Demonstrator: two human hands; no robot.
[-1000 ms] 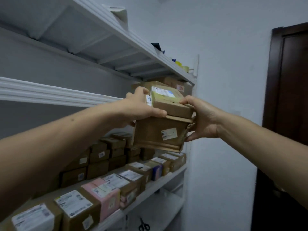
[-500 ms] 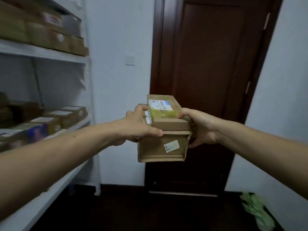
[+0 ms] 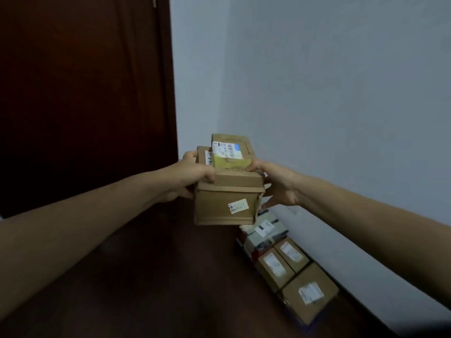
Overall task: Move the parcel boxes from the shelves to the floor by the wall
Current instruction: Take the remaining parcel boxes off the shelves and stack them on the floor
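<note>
I hold a small stack of brown parcel boxes in mid-air in front of me. The large bottom box (image 3: 219,208) carries a small white sticker on its near face. A flatter box (image 3: 234,164) with a shipping label and yellow-green tape lies on top of it. My left hand (image 3: 192,175) grips the stack's left side, thumb over the top edge. My right hand (image 3: 275,184) clamps the right side. Below and to the right, a row of parcel boxes (image 3: 288,262) lies on the dark floor along the white wall.
A dark brown door (image 3: 80,93) fills the left of the view. The white wall (image 3: 317,93) runs along the right. The dark floor (image 3: 158,276) stretches left of the row of boxes. The shelves are out of view.
My view has swung right, from the shelves past the door to the wall. The stack has travelled with both hands, and the row of boxes on the floor has come into sight.
</note>
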